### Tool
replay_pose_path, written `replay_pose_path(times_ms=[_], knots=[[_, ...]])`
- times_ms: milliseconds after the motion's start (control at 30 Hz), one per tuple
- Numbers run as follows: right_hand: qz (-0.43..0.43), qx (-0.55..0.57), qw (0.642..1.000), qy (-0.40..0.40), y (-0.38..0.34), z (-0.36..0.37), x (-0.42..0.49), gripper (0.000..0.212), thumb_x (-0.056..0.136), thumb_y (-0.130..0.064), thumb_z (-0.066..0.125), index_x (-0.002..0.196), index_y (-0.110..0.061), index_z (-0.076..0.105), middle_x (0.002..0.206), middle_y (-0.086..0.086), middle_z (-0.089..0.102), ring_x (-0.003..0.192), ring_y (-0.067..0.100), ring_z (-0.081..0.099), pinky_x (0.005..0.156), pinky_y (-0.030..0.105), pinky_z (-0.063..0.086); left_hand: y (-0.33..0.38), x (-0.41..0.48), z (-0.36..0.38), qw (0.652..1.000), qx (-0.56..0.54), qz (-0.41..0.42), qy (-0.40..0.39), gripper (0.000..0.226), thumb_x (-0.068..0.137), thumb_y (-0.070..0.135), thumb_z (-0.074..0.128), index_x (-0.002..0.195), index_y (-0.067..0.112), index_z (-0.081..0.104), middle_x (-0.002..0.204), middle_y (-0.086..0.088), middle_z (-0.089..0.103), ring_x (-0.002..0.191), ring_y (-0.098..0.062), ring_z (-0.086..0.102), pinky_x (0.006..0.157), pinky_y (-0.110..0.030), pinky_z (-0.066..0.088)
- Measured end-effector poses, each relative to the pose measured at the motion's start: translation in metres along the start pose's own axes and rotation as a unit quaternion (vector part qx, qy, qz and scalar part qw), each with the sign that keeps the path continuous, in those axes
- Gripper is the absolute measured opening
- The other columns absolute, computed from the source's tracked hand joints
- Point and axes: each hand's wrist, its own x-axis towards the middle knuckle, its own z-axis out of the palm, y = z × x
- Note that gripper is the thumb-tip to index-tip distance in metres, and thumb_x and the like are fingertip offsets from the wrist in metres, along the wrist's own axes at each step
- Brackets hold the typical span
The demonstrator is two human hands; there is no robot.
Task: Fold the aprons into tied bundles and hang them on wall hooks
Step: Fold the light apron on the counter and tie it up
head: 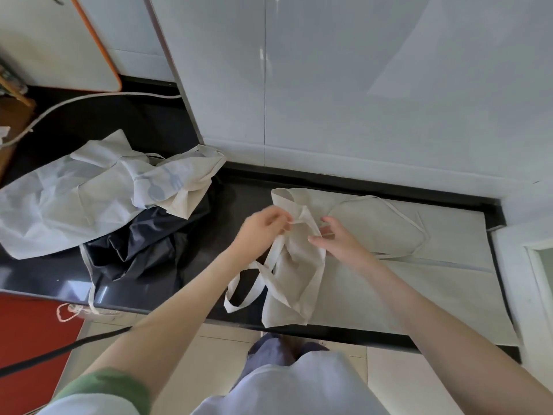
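We've got our left hand (pixel 263 227) pinching a thin strap (pixel 296 223) of the folded cream cloth apron (pixel 294 274), right hand (pixel 339 239) loosely open just beside.

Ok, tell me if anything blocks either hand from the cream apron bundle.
Nothing visible does: the left hand pinches a strap of the folded cream cloth apron bundle, and the right hand is right beside it.
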Motion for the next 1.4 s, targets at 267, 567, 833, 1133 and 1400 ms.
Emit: replay_pose_path(times_ms=[267, 567, 833, 1133, 1400], knots=[[0.030, 0.003, 0.998, 0.062, -0.034, 0.013, 0.039, 0.054, 0.089, -0.034, 0.066, 0.135, -0.012, 0.046, 0.121, 0.008, 0.058, 0.109, 0.024, 0.058, 0.090, 0.031, 0.047, -0.050, 0.044, -0.019, 0.985, 0.130, -0.104, 0.035, 0.036, 0.101, 0.017, 0.045, 0.135, 0.026, 0.045, 0.105, -0.005, 0.064, 0.085, -0.012, 0.063, 0.084, -0.031, 0.055], [-0.078, 0.108, 0.991, -0.026, -0.057, 0.014, 0.059, 0.009, 0.095, -0.009, 0.055, 0.096, -0.005, 0.063, 0.087, 0.007, 0.062, 0.078, 0.018, 0.058, 0.072, 0.031, 0.046, -0.030, 0.108, -0.033, 0.956, 0.279, 0.016, -0.084, 0.022, 0.099, 0.029, 0.049, 0.116, 0.020, 0.058, 0.100, -0.005, 0.056, 0.092, -0.021, 0.055, 0.082, -0.031, 0.044], [-0.008, -0.020, 0.996, -0.085, -0.026, 0.022, 0.057, 0.055, 0.078, -0.033, 0.078, 0.124, -0.030, 0.049, 0.115, -0.012, 0.060, 0.107, 0.009, 0.059, 0.084, 0.028, 0.051, -0.032, 0.124, -0.041, 0.992, -0.029, -0.114, -0.055, 0.016, 0.096, 0.016, 0.051, 0.080, 0.014, 0.052, 0.102, -0.014, 0.060, 0.102, -0.025, 0.059, 0.089, -0.038, 0.053], [0.017, -0.162, 0.982, -0.101, -0.013, 0.024, 0.045, 0.031, 0.087, -0.009, 0.056, 0.115, -0.022, 0.057, 0.103, -0.004, 0.064, 0.095, 0.015, 0.061, 0.080, 0.026, 0.051, -0.041, 0.128, -0.035, 0.977, -0.119, -0.131, 0.117, 0.015, 0.098, 0.025, 0.052, 0.086, 0.016, 0.050, 0.099, -0.009, 0.060, 0.093, -0.023, 0.060, 0.073, -0.038, 0.058], [-0.207, -0.301, 0.922, 0.127, -0.029, 0.062, 0.002, 0.028, 0.092, -0.032, 0.060, 0.106, -0.012, 0.046, 0.097, -0.005, 0.039, 0.089, 0.012, 0.041, 0.080, 0.023, 0.036, -0.041, 0.099, -0.037, 0.964, -0.037, -0.261, -0.033, 0.025, 0.093, 0.031, 0.058, 0.105, 0.008, 0.055, 0.105, -0.012, 0.064, 0.090, -0.021, 0.064, 0.069, -0.031, 0.058]])
